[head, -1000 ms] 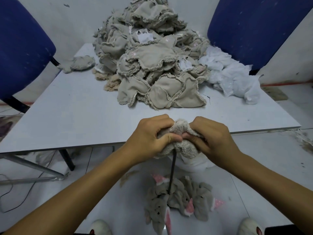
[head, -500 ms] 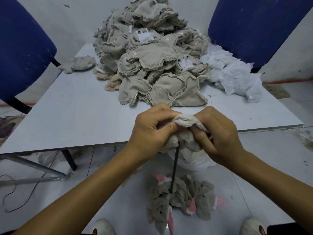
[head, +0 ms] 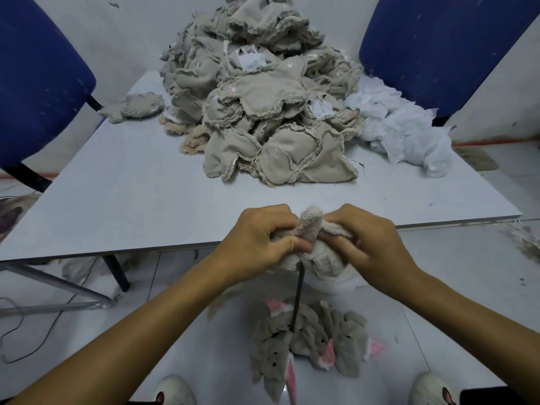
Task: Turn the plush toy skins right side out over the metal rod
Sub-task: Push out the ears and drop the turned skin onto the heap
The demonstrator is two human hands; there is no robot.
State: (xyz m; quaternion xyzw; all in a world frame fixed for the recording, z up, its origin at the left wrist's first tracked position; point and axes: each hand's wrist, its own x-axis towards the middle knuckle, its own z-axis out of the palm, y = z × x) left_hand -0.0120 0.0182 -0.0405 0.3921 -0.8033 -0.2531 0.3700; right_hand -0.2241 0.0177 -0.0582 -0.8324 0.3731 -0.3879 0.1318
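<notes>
Both hands, left (head: 263,239) and right (head: 366,239), gripping skin (head: 311,226) on rod (head: 298,296) near worktop (head: 131,200) front edge; fuzzy tip newly pushed up, turning underway.

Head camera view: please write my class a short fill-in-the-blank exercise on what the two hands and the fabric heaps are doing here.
1. Both hands, left hand and right hand, grip one fuzzy beige plush skin over a thin dark metal ____.
2. The heap of inside-out beige skins lies on the grey ____.
3. The finished grey toys with pink ears lie on the ____.
4. Both chairs are ____.

Missing words: rod; table; floor; blue
</notes>
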